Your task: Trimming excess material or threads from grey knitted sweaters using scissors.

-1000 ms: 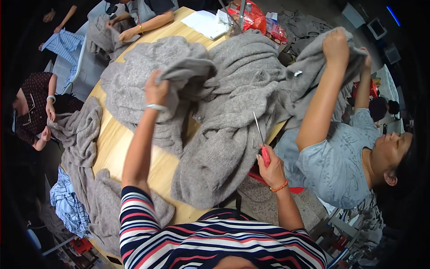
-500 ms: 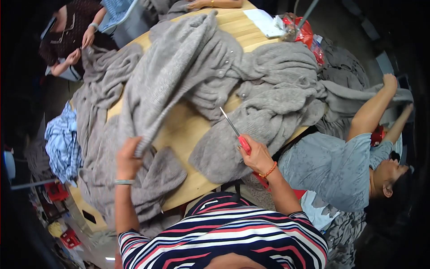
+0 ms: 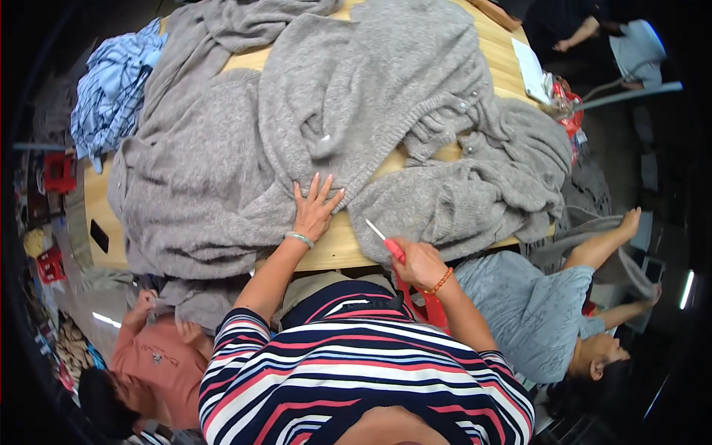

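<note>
My left hand (image 3: 314, 213) lies flat on a grey knitted garment (image 3: 356, 96), fingers spread over its near edge. The knit is spread across the table, loosely folded, with a small whitish spot in a fold. My right hand (image 3: 419, 265) is closed around the red handle of a tool with a thin metal shaft (image 3: 379, 231). Its bright tip points away and to the left, over another grey knitted garment (image 3: 445, 215). Small round buttons (image 3: 463, 106) show along a ribbed edge to the right.
More grey knitwear (image 3: 193, 200) covers the left of the wooden table (image 3: 337, 246). Blue checked cloth (image 3: 119, 85) hangs at its left edge, near a dark phone (image 3: 99, 236). Papers (image 3: 530, 68) lie far right. Co-workers sit at near left (image 3: 167, 363) and right (image 3: 512, 311).
The raised grey garment has come down onto the table. My left hand has gone from gripping it to lying flat, farther right. My right hand still holds the tool. The view has turned.
</note>
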The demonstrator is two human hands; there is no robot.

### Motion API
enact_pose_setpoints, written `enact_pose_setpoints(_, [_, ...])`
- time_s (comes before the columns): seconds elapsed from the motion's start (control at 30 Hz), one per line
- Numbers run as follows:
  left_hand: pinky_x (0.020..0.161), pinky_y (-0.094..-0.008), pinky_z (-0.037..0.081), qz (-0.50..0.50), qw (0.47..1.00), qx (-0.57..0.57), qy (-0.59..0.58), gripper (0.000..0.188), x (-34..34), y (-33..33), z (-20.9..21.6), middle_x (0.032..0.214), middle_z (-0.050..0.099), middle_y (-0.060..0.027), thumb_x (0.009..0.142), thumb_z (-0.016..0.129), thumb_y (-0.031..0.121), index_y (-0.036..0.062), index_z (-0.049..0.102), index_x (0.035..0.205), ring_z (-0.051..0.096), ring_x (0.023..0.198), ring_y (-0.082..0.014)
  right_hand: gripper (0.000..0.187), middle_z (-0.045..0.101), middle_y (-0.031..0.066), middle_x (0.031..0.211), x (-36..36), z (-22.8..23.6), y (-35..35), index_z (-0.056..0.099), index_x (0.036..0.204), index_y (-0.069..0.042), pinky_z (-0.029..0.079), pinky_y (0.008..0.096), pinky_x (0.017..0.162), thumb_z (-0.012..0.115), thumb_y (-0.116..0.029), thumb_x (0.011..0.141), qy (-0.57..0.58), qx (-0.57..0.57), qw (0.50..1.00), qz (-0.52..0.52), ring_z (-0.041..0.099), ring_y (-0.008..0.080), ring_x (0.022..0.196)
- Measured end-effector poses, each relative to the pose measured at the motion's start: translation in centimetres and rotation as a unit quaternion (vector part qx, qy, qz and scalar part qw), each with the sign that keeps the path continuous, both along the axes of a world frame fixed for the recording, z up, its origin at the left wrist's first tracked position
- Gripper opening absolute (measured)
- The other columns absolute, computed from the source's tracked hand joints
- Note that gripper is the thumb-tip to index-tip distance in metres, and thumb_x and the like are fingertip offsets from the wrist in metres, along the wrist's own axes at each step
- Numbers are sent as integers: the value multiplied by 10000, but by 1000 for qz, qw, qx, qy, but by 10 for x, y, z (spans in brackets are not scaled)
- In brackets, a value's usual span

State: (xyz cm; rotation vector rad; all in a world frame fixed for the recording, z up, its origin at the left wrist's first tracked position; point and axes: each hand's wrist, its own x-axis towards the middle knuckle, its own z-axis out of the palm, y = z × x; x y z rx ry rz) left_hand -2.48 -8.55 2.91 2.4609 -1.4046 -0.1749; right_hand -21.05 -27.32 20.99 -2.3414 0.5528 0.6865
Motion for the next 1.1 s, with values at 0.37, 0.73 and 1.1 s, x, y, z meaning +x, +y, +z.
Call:
enact_pose_setpoints(0.37, [1087, -769, 97, -18, 999, -35, 13, 540, 8, -4, -15, 1579, 307, 7, 806, 664, 178, 322, 581, 1320, 217, 1472, -324, 287, 683, 222, 824, 121, -36, 12, 594, 1128, -98, 518, 538, 714, 587, -273, 899, -97, 1, 987, 128, 666, 429, 791])
enact_pose_setpoints(0.73, [1141, -692, 97, -25, 998, 5, 57, 664, 11, 16, 1, 1588, 288, -68, 775, 642, 75, 263, 513, 1399, 177, 1488, -346, 320, 679, 248, 872, 21, -38, -16, 633, 1157, -98, 516, 530, 762, 596, -249, 877, -17, 50, 995, 85, 660, 436, 835])
enact_pose_setpoints(1.1, [697, -364, 597, 476, 617, -473, 410, 469, 28, 11, -5, 1274, 516, -120, 940, 634, 120, -1, 454, 1356, 680, 897, -302, 299, 673, 223, 933, 5, -40, -12, 625, 1153, -114, 515, 494, 761, 629, -212, 871, -101, 72, 991, 44, 646, 422, 877])
